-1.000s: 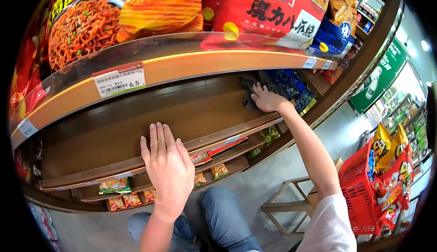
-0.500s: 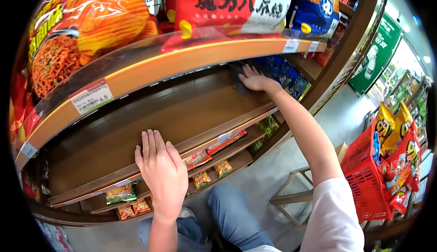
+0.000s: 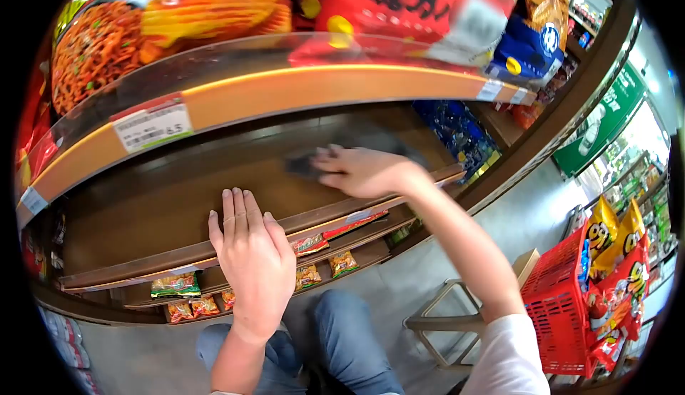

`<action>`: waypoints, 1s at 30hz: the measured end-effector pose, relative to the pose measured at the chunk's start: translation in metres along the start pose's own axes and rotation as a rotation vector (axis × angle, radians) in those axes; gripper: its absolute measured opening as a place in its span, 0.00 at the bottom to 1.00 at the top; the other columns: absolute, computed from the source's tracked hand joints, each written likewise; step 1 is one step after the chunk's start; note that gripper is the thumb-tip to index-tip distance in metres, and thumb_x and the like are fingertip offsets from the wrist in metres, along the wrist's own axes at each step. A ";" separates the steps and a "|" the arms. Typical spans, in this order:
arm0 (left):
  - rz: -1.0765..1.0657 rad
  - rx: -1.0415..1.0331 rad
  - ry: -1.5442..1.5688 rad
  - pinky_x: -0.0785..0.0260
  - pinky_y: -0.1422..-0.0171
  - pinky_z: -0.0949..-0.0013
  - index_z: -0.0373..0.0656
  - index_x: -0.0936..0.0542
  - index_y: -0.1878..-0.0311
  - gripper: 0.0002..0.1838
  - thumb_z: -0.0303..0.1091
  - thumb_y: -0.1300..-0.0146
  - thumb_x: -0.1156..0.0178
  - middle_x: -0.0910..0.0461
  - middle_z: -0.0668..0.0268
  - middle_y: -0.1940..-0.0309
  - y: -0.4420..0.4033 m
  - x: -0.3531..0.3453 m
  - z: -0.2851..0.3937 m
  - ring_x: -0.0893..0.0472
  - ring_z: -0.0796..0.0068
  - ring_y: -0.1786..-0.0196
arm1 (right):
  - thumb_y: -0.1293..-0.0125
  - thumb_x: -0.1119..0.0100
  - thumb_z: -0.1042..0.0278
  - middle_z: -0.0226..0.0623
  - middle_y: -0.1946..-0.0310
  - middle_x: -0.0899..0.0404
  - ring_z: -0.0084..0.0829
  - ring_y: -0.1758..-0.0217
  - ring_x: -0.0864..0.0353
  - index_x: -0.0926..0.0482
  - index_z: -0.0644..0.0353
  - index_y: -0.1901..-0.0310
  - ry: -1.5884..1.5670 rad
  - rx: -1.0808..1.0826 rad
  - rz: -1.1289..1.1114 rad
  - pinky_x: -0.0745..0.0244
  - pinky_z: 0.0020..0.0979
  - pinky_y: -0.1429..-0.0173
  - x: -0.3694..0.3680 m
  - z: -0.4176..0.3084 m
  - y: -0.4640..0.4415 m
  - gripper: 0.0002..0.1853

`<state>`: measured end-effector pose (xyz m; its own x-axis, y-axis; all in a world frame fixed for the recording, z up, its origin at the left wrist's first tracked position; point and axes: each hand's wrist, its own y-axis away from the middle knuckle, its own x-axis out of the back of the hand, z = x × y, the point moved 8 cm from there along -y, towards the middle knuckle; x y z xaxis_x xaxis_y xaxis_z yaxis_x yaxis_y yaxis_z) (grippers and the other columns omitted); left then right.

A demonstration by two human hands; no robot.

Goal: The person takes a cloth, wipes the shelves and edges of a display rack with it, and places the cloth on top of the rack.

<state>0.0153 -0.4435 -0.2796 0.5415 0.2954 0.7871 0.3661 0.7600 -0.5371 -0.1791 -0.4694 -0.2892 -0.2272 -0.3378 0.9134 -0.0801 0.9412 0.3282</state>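
My right hand (image 3: pixel 366 170) presses a dark grey cloth (image 3: pixel 303 164) onto the brown shelf board (image 3: pixel 178 206). The cloth is smeared by motion and spreads out behind the hand. My left hand (image 3: pixel 253 252) rests at the board's front edge, fingers stretched out and pointing inward, with nothing in it. Dark blue packages (image 3: pixel 457 134) lie at the right end of the same shelf, beyond the right hand.
Above runs an orange shelf edge (image 3: pixel 285 84) with a price tag (image 3: pixel 152 124) and large snack bags (image 3: pixel 421 9). Lower shelves hold small snack packs (image 3: pixel 175 286). At the right stand a metal-framed stool (image 3: pixel 446 323) and a red basket (image 3: pixel 556 309) filled with snack bags.
My right hand has moved left and toward me with the cloth, from the shelf's back right to nearer its middle. My left hand stays at the front edge. The view has shifted slightly.
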 end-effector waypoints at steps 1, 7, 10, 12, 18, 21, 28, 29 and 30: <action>0.005 -0.001 -0.010 0.48 0.20 0.46 0.22 0.23 0.39 0.22 0.30 0.26 0.55 0.23 0.41 0.37 0.000 0.001 0.000 0.31 0.47 0.26 | 0.19 0.58 0.50 0.45 0.18 0.50 0.47 0.14 0.57 0.42 0.57 0.21 -0.028 0.153 0.049 0.57 0.47 0.15 -0.012 -0.018 -0.026 0.32; 0.004 -0.017 0.009 0.49 0.20 0.45 0.21 0.24 0.38 0.23 0.31 0.26 0.56 0.24 0.39 0.36 0.001 0.001 -0.001 0.31 0.45 0.26 | 0.20 0.70 0.39 0.40 0.15 0.63 0.40 0.12 0.68 0.54 0.54 0.18 -0.066 -0.019 0.095 0.71 0.48 0.14 -0.004 0.010 -0.086 0.38; 0.006 -0.009 0.024 0.49 0.20 0.45 0.21 0.24 0.38 0.23 0.31 0.26 0.56 0.24 0.39 0.36 0.001 -0.001 0.000 0.31 0.45 0.26 | 0.22 0.70 0.41 0.40 0.16 0.60 0.42 0.13 0.62 0.53 0.56 0.18 -0.109 -0.329 0.230 0.66 0.49 0.14 0.013 0.094 -0.054 0.38; 0.015 -0.004 0.041 0.50 0.19 0.46 0.21 0.24 0.39 0.23 0.30 0.26 0.56 0.24 0.39 0.37 0.001 0.001 -0.002 0.31 0.45 0.26 | 0.22 0.69 0.39 0.43 0.16 0.59 0.44 0.14 0.59 0.53 0.57 0.19 -0.099 -0.553 0.219 0.64 0.50 0.14 0.022 0.170 -0.022 0.39; 0.006 0.013 0.049 0.49 0.19 0.46 0.21 0.23 0.40 0.23 0.30 0.27 0.56 0.23 0.40 0.37 0.000 0.001 -0.002 0.31 0.46 0.26 | 0.22 0.61 0.47 0.56 0.25 0.39 0.50 0.21 0.41 0.36 0.67 0.28 -0.036 -0.626 0.224 0.44 0.42 0.20 0.034 0.195 0.043 0.33; 0.026 -0.001 0.027 0.49 0.20 0.46 0.21 0.23 0.40 0.23 0.30 0.27 0.55 0.23 0.40 0.37 0.001 0.001 -0.003 0.31 0.46 0.26 | 0.24 0.53 0.54 0.60 0.39 0.24 0.55 0.34 0.25 0.21 0.70 0.42 0.098 -0.650 0.081 0.31 0.45 0.29 0.033 0.141 0.051 0.26; 0.044 -0.020 -0.001 0.49 0.20 0.46 0.21 0.23 0.40 0.23 0.30 0.28 0.55 0.23 0.39 0.37 0.001 0.001 0.000 0.31 0.47 0.26 | 0.22 0.56 0.57 0.57 0.25 0.38 0.54 0.23 0.37 0.25 0.69 0.36 0.062 -0.005 0.038 0.37 0.46 0.23 0.006 -0.008 0.020 0.25; 0.035 -0.014 0.011 0.49 0.20 0.46 0.21 0.23 0.40 0.23 0.30 0.28 0.55 0.24 0.39 0.37 0.001 0.002 0.000 0.31 0.47 0.26 | 0.21 0.57 0.55 0.54 0.22 0.44 0.53 0.17 0.49 0.32 0.66 0.28 -0.094 0.080 0.106 0.47 0.44 0.17 -0.006 -0.022 0.005 0.28; 0.027 -0.006 0.024 0.49 0.20 0.46 0.21 0.24 0.39 0.23 0.30 0.28 0.55 0.24 0.39 0.37 0.001 0.002 0.000 0.31 0.46 0.26 | 0.20 0.57 0.51 0.52 0.21 0.45 0.51 0.15 0.54 0.39 0.64 0.24 -0.081 0.195 0.113 0.54 0.44 0.15 -0.014 -0.034 -0.012 0.32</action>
<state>0.0169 -0.4425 -0.2781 0.5691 0.3019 0.7648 0.3553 0.7486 -0.5599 -0.1419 -0.4760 -0.2973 -0.3221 -0.2363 0.9167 -0.2339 0.9582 0.1648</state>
